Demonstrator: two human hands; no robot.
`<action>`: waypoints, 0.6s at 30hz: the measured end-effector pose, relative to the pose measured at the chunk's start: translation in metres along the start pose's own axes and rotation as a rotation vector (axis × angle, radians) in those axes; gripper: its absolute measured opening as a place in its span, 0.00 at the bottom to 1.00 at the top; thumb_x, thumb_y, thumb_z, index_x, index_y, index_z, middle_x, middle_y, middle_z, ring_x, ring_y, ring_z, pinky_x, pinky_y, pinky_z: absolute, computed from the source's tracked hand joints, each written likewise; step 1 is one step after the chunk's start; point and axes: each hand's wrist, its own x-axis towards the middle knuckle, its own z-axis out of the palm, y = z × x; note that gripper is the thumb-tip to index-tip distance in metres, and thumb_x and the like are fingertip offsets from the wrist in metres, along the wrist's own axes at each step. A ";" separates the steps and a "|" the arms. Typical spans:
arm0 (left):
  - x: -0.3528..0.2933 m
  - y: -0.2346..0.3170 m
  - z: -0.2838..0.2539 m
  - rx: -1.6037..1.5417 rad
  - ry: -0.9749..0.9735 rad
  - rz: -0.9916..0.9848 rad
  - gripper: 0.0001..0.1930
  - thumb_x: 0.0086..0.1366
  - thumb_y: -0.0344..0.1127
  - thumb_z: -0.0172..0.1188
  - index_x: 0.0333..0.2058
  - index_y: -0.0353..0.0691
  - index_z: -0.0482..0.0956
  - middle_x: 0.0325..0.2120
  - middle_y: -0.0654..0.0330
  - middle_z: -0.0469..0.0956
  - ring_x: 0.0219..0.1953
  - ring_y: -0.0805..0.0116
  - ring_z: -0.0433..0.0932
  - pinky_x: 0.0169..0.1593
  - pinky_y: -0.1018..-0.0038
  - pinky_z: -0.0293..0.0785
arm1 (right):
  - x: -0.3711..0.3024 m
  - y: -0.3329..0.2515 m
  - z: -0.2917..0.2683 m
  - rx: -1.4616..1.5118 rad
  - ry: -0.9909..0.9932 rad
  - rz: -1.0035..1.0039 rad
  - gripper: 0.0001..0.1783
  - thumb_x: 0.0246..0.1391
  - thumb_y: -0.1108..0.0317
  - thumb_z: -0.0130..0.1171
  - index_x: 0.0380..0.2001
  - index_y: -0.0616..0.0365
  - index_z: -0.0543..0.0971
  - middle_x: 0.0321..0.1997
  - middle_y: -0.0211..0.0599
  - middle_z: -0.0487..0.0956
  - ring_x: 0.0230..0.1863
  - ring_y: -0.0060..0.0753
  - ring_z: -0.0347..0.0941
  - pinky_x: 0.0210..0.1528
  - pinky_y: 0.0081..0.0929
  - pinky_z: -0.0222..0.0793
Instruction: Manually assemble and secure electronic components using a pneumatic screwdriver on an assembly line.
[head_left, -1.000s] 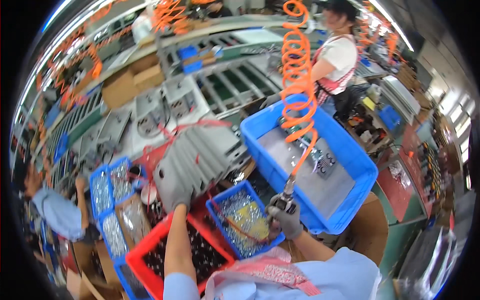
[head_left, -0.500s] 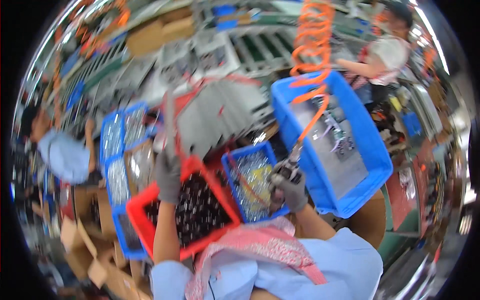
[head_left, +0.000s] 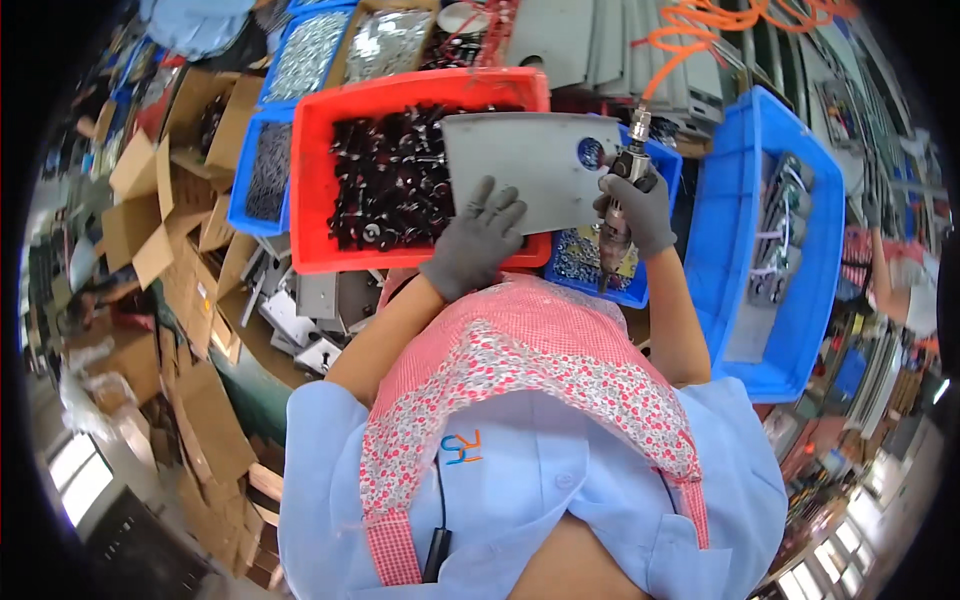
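My left hand (head_left: 475, 240), in a grey glove, lies with fingers spread on the near left corner of a flat grey metal panel (head_left: 540, 165). That panel rests across the right part of a red bin (head_left: 313, 190) holding small dark parts, and reaches over a blue tray of screws (head_left: 575, 258). A round hole shows near its right end. Wrapped around an air screwdriver (head_left: 615, 232), my gloved right hand (head_left: 645, 212) is beside the panel's right end. The tool's tip points down over the screw tray, and an orange hose (head_left: 672, 72) joins its top.
To the right stands a large blue bin (head_left: 728, 215) with several assembled parts. Small blue trays (head_left: 262, 165) of metal pieces line the left, beside open cardboard boxes (head_left: 170, 225). Stacked grey panels (head_left: 600, 50) lie beyond the red bin.
The head view has swung down toward my body. The left hand, earlier raised at a narrow upright grey piece, now lies on the flat panel. The right hand keeps hold of the air screwdriver.
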 end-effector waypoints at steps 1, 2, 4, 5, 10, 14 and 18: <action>0.001 0.002 0.003 0.023 0.011 0.012 0.12 0.49 0.39 0.53 0.29 0.36 0.76 0.51 0.51 0.72 0.62 0.54 0.61 0.70 0.53 0.40 | 0.012 0.012 0.000 -0.040 0.007 -0.002 0.14 0.43 0.73 0.60 0.37 0.60 0.74 0.27 0.33 0.75 0.19 0.27 0.74 0.22 0.24 0.71; 0.001 0.002 0.008 0.047 0.020 0.021 0.12 0.49 0.38 0.53 0.29 0.36 0.76 0.52 0.51 0.72 0.62 0.55 0.61 0.70 0.54 0.40 | 0.020 0.017 0.002 -0.081 0.012 -0.004 0.14 0.43 0.72 0.60 0.37 0.60 0.74 0.26 0.33 0.75 0.19 0.28 0.74 0.21 0.24 0.71; 0.005 0.006 0.010 0.098 0.033 0.051 0.14 0.51 0.39 0.52 0.32 0.36 0.78 0.50 0.53 0.74 0.61 0.57 0.63 0.70 0.56 0.40 | 0.032 0.028 -0.006 -0.126 -0.072 0.037 0.11 0.43 0.71 0.61 0.33 0.57 0.74 0.26 0.28 0.75 0.23 0.21 0.72 0.26 0.20 0.67; 0.005 0.008 0.014 0.121 0.095 0.058 0.14 0.52 0.39 0.52 0.33 0.36 0.78 0.49 0.54 0.75 0.61 0.57 0.64 0.70 0.56 0.42 | 0.038 0.031 -0.007 -0.183 -0.103 0.022 0.10 0.43 0.71 0.61 0.31 0.56 0.74 0.27 0.26 0.75 0.25 0.19 0.71 0.28 0.18 0.66; 0.004 0.009 0.004 0.083 0.319 0.177 0.13 0.51 0.38 0.56 0.34 0.37 0.80 0.46 0.55 0.77 0.58 0.58 0.68 0.68 0.57 0.52 | 0.022 0.032 -0.026 0.050 -0.262 0.136 0.09 0.45 0.71 0.57 0.33 0.53 0.73 0.22 0.25 0.72 0.21 0.19 0.68 0.25 0.24 0.66; 0.006 -0.010 -0.017 -0.006 0.489 0.076 0.16 0.49 0.38 0.58 0.38 0.38 0.77 0.45 0.54 0.76 0.57 0.57 0.69 0.64 0.58 0.59 | -0.010 0.018 -0.057 0.431 -0.280 0.273 0.13 0.45 0.69 0.53 0.38 0.54 0.71 0.19 0.32 0.71 0.17 0.29 0.69 0.19 0.30 0.67; 0.016 -0.055 -0.023 -0.243 0.466 -0.385 0.18 0.56 0.43 0.58 0.44 0.44 0.74 0.45 0.52 0.75 0.47 0.51 0.75 0.49 0.61 0.72 | -0.030 0.006 -0.082 0.394 -0.083 0.177 0.18 0.45 0.66 0.52 0.42 0.57 0.71 0.18 0.34 0.71 0.17 0.32 0.69 0.21 0.30 0.68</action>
